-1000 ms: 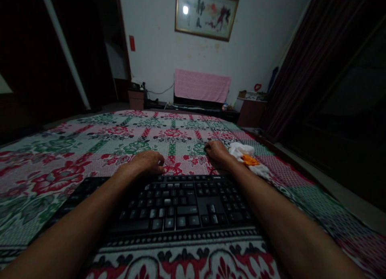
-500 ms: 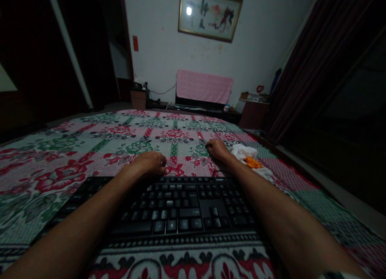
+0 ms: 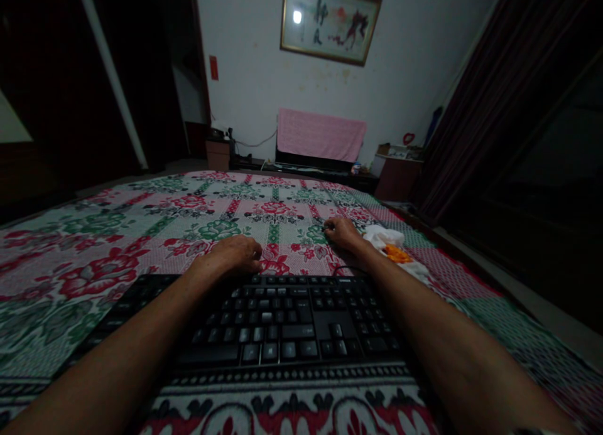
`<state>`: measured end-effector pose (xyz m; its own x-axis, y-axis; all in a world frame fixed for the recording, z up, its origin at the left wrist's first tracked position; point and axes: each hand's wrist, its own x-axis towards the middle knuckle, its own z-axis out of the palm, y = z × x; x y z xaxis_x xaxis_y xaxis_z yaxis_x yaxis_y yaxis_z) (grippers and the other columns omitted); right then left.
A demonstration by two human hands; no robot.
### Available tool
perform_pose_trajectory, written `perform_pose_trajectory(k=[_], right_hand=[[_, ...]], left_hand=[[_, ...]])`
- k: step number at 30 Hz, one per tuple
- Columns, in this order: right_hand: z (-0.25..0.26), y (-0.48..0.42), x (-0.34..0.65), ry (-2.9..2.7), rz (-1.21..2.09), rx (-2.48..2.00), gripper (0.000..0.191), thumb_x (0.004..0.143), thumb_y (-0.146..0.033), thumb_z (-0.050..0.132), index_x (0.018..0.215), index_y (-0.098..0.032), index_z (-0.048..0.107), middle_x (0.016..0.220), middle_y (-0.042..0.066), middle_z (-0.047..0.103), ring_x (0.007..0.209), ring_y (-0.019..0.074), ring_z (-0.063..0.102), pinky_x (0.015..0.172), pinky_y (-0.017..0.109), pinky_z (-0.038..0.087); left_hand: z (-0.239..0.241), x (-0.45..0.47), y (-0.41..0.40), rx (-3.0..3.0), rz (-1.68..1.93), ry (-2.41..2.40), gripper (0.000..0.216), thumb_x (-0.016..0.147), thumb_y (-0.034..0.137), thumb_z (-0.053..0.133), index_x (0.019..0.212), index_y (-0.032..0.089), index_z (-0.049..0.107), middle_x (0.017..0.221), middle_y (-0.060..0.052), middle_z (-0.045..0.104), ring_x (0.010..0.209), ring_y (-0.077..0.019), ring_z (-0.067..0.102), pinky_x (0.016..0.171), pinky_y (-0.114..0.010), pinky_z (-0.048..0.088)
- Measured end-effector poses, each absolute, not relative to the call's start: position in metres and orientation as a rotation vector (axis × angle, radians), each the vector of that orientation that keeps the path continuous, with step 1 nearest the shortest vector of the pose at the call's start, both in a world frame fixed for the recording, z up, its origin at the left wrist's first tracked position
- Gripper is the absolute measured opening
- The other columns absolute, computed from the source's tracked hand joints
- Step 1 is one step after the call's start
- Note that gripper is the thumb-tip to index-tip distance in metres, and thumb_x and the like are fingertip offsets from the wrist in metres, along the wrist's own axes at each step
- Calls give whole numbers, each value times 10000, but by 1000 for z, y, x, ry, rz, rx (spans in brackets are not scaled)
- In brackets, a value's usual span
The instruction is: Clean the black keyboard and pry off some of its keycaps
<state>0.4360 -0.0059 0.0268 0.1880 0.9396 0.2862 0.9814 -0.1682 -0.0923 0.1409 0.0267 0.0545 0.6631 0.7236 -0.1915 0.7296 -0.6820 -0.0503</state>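
A black keyboard [image 3: 301, 322] lies on the flowered bedspread [image 3: 264, 400], between and partly under my forearms. Just beyond its far edge is my left hand [image 3: 235, 254], back upward, with fingers curled down toward the cloth. Whatever may be inside those fingers is hidden. My right hand [image 3: 345, 233] is farther forward, past the keyboard's far right part. Its fingers are bent together, and a small dark spot shows at the tips, too small to name. A thin black cable [image 3: 346, 268] curves from the keyboard's back edge near my right wrist.
A white bag or cloth [image 3: 384, 236] and a crumpled orange item [image 3: 397, 253] lie right of my right hand. Across the room, a pink towel [image 3: 320, 134] covers most of a screen on a low stand. A dark curtain [image 3: 452, 115] hangs at the right.
The view has shifted very slightly, so everything sits a few pixels farther right. My right fingers look a little more drawn in. My left hand and the keyboard appear to stay in place.
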Motion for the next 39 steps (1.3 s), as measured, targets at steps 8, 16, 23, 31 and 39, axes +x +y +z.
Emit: perform_pose_trajectory(k=[8, 16, 23, 31, 39], right_hand=[[52, -22, 429, -1315, -111, -1854, 182, 710, -226, 532, 810, -137, 655, 750, 54, 669, 671, 152, 602, 651, 250, 438], [72, -59, 386, -1093, 521, -1482, 285, 729, -414, 488, 695, -147, 580, 636, 24, 601, 483, 83, 473, 437, 196, 337], [80, -89, 372, -1246, 712, -1529, 387, 845, -470, 414, 714, -143, 577, 579, 7, 539, 434, 74, 448, 403, 189, 345], [83, -118, 373, -1384, 1061, -1539, 236, 739, -365, 618, 743, -145, 531, 574, -21, 563, 512, 83, 523, 538, 216, 436], [88, -125, 376, -1485, 1220, -1554, 288, 586, -191, 703, 835, -144, 565, 719, -9, 642, 618, 92, 578, 615, 225, 453]], left_hand=[[56, 140, 25, 2845, -265, 1216, 271, 696, 390, 485, 865, 261, 654, 887, -61, 674, 821, -234, 609, 621, -289, 419], [52, 140, 29, 2843, -272, 1219, 314, 688, 419, 495, 914, 270, 653, 921, -75, 672, 844, -268, 608, 640, -321, 430], [49, 139, 30, 2817, -208, 1217, 260, 670, 391, 513, 840, 267, 665, 880, -72, 677, 816, -260, 611, 643, -315, 430], [55, 145, 18, 2696, -81, 1123, 367, 692, 373, 536, 1022, 259, 647, 1003, -45, 677, 908, -224, 606, 746, -273, 435], [63, 161, -17, 2485, -38, 410, 380, 788, 408, 474, 1055, 192, 637, 893, 4, 679, 792, -161, 602, 627, -196, 413]])
